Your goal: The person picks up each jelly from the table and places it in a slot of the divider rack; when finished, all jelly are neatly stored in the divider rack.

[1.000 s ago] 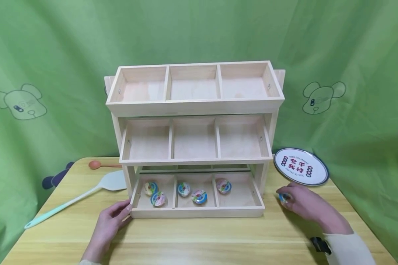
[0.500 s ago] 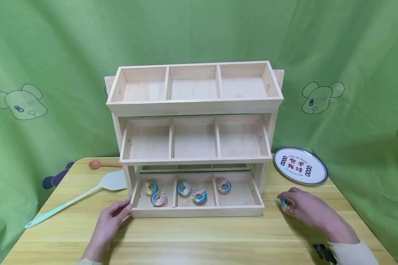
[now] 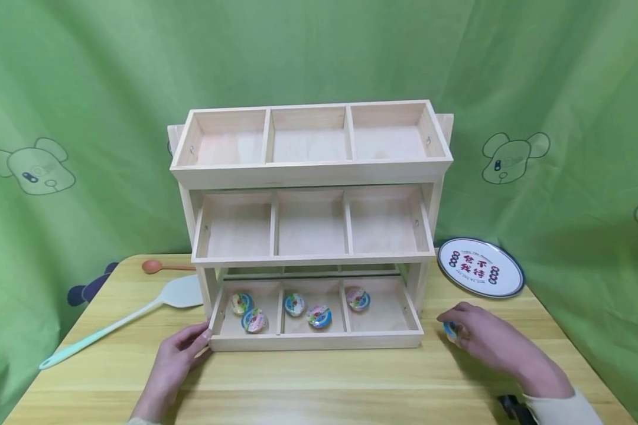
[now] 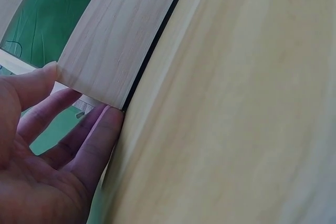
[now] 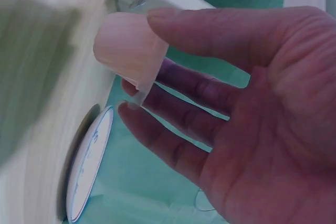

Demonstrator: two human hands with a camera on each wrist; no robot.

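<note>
A small jelly cup (image 5: 128, 48) with a pale peach body is pinched in my right hand (image 3: 491, 342), which hovers right of the rack's bottom tray (image 3: 319, 341). In the head view its blue-edged lid shows between thumb and fingers. My left hand (image 3: 174, 360) holds the left front corner of that tray; the left wrist view shows thumb and fingertips on the end of its wooden front board (image 4: 115, 40). Inside the tray lie several jelly cups: two in the left compartment (image 3: 253, 320), two in the middle one (image 3: 319, 316), and one jelly cup (image 3: 358, 299) in the right.
The wooden rack's middle tray (image 3: 313, 224) and top tray (image 3: 311, 136) each have three compartments. An oval plate (image 3: 481, 267) with red characters lies behind my right hand. On the left are a spatula (image 3: 178, 292) and an orange spoon (image 3: 153, 266). A green curtain (image 3: 308, 53) hangs behind.
My right hand has shifted slightly left toward the tray, carrying the jelly cup. The left hand stays at the tray's corner.
</note>
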